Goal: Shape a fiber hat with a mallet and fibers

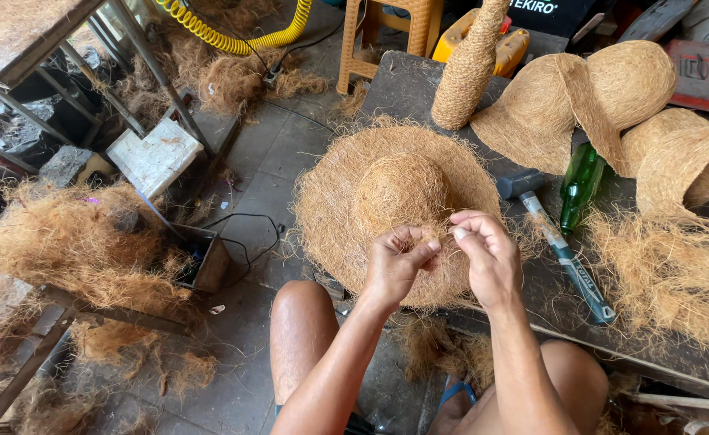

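Nearest the camera, the left hand (pixel 397 262) and the right hand (pixel 483 256) meet over the near rim of a round, wide-brimmed hat of tan coconut fibre (pixel 387 201). Both hands are curled nearly closed: the left pinches loose strands of the brim between thumb and fingers, and the right pinches a thin tuft just beside it, thumb against forefinger. The hat lies at the near left corner of the dark worktop (pixel 407 80), brim flat and overhanging the left edge, its domed crown pointing up toward the camera. Just right of the right hand lies a hammer with a grey-and-green handle (pixel 568 262), its long axis running from the near edge toward the middle of the worktop, head at the far end. Beside the head lies a green glass bottle (pixel 580 185). Toward the near right edge sits a heap of loose tan fibre (pixel 669 274). Farther back stands a tall fibre-wrapped cone (pixel 469 68) and 2 floppy fibre hats (pixel 596 101).
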